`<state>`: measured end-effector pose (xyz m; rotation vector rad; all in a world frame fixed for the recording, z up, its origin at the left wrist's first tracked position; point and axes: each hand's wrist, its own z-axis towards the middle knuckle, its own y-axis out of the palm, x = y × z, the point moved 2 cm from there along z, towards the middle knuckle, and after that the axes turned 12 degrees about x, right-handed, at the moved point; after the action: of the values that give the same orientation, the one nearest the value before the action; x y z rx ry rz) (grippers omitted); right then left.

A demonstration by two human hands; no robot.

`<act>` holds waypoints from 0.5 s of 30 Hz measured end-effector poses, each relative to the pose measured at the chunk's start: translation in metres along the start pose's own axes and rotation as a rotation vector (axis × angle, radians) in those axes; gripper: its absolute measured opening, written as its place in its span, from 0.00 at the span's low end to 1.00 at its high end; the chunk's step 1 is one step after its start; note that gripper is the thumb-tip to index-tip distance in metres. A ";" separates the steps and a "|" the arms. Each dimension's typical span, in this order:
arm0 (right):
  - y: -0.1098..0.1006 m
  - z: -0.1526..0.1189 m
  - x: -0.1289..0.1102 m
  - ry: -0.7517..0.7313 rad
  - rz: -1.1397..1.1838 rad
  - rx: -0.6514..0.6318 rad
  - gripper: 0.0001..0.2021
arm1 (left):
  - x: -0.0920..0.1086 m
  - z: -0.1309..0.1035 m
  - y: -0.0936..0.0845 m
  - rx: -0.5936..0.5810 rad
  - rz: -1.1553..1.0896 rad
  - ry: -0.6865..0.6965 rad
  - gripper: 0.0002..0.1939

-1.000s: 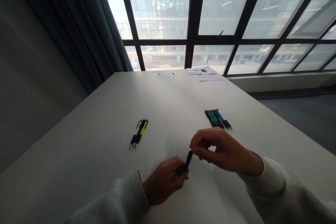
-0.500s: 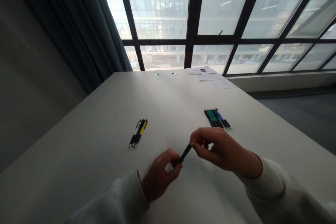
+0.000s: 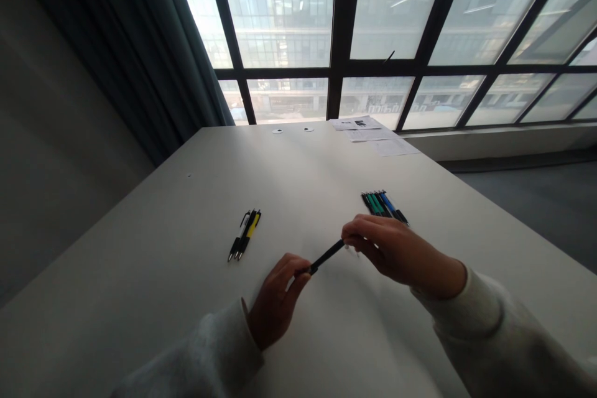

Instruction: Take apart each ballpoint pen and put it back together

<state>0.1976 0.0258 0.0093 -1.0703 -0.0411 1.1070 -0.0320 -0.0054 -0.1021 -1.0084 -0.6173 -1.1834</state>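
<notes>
A black pen (image 3: 327, 255) is held slantwise above the white table (image 3: 298, 180), one end in each hand. The fingertips of my left hand (image 3: 280, 294) pinch its lower left end. My right hand (image 3: 390, 251) pinches the upper right end, with the fingers closed round it. Left of the hands lie three pens side by side (image 3: 245, 235), with white, black and yellow barrels. Beyond my right hand is a row of several pens (image 3: 382, 204) in black, green and blue; the hand hides their near ends.
Paper sheets (image 3: 368, 130) lie at the far right edge of the table. Two small white round pieces (image 3: 278, 132) are near the far edge. A dark curtain (image 3: 153, 43) hangs at the left, and windows stand behind the table.
Both hands have risen slightly in view and moved farther apart, my left hand leftward. More of the black pen shows between them, and it lies at a flatter slant.
</notes>
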 end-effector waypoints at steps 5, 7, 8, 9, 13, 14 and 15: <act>-0.003 -0.001 -0.003 -0.020 0.089 0.000 0.08 | -0.002 0.002 0.000 -0.060 -0.109 -0.099 0.09; -0.009 -0.001 -0.001 0.011 0.144 0.039 0.13 | -0.002 0.002 0.002 -0.115 -0.175 -0.158 0.11; -0.012 0.000 0.001 0.045 0.154 0.053 0.16 | -0.002 0.002 0.003 -0.144 -0.212 -0.195 0.12; -0.014 0.000 0.005 0.091 0.147 0.055 0.18 | -0.002 0.002 0.003 -0.170 -0.251 -0.237 0.13; -0.008 -0.002 0.032 0.351 -0.073 -0.114 0.13 | -0.007 0.000 0.005 -0.220 -0.416 -0.383 0.14; -0.002 -0.004 0.039 0.403 -0.156 -0.191 0.12 | -0.009 -0.001 0.006 -0.221 -0.449 -0.404 0.14; 0.005 -0.006 0.046 0.432 -0.234 -0.271 0.12 | -0.010 -0.001 0.006 -0.216 -0.479 -0.421 0.15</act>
<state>0.2205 0.0559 -0.0186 -1.4899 0.0275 0.6551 -0.0295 -0.0011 -0.1128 -1.3561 -1.1268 -1.4886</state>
